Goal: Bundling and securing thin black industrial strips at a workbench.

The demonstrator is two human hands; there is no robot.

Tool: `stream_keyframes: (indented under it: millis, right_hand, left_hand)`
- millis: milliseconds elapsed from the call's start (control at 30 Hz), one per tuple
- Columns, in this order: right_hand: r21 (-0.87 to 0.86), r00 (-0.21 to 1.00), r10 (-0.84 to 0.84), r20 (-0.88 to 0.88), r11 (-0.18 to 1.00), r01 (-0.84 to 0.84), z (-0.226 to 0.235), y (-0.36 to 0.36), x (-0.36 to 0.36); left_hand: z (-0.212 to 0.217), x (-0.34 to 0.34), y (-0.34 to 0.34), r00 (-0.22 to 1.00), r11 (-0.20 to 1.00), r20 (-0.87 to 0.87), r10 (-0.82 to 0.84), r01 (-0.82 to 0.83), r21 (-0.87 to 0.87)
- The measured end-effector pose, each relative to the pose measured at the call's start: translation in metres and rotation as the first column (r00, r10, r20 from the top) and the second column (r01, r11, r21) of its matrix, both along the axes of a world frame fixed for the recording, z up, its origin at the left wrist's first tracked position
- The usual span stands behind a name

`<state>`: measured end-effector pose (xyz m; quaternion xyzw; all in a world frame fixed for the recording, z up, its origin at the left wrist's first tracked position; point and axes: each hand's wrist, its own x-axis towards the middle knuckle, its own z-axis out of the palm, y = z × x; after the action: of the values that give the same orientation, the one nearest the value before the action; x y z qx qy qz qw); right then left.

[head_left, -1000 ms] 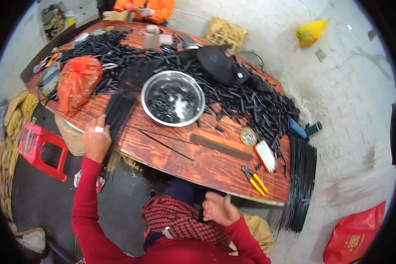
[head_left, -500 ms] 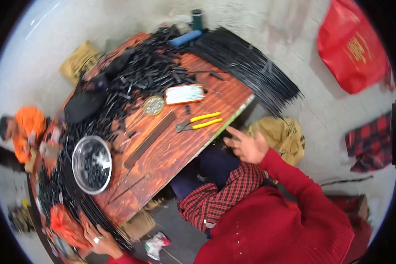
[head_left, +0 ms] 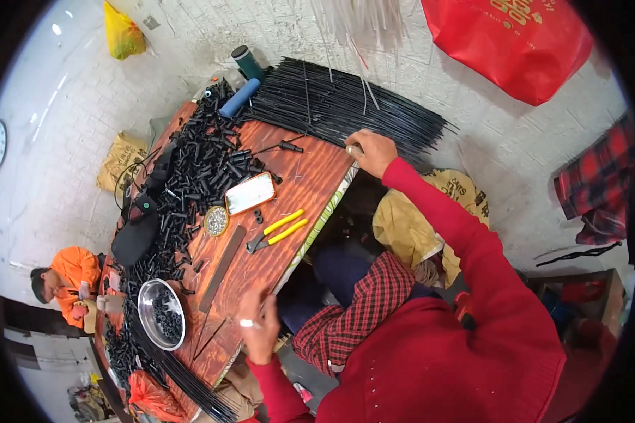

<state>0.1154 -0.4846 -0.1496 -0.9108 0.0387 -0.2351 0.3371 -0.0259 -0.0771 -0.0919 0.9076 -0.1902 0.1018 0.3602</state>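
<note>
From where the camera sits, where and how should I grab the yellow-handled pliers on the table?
Take the yellow-handled pliers by the two yellow handles, coming from the table's near edge. They lie flat, with the dark jaws toward the metal bowl and the handles slightly spread toward the phone, with bare wood around them, so the handles are likely easiest.

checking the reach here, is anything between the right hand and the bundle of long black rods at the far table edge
Nothing visible stands between them. The right hand is already at the near ends of the black rods, right at the table edge. The pliers and the phone lie further in on the table, off that path. The left hand rests at the near edge.
</note>
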Motion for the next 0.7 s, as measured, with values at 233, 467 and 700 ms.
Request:
stream_keyframes:
  millis: [233, 467, 700]
  right_hand:
    - [-0.416, 0.997, -0.081, -0.017, 0.907, 0.067, -0.032, -0.012, 0.017]
    - [-0.570, 0.987, -0.123, 0.101, 0.806, 0.158, -0.045, -0.014, 0.022]
    - [-0.266, 0.976, -0.081, -0.204, 0.964, 0.024, -0.011, -0.041, 0.042]
  left_hand:
    - [-0.040, -0.028, -0.081, 0.907, 0.970, -0.348, -0.238, 0.200, -0.142]
    - [-0.136, -0.065, -0.061, 0.885, 0.993, -0.452, -0.107, 0.114, -0.012]
    - [-0.165, -0.080, -0.054, 0.895, 0.993, -0.435, -0.102, 0.118, 0.010]
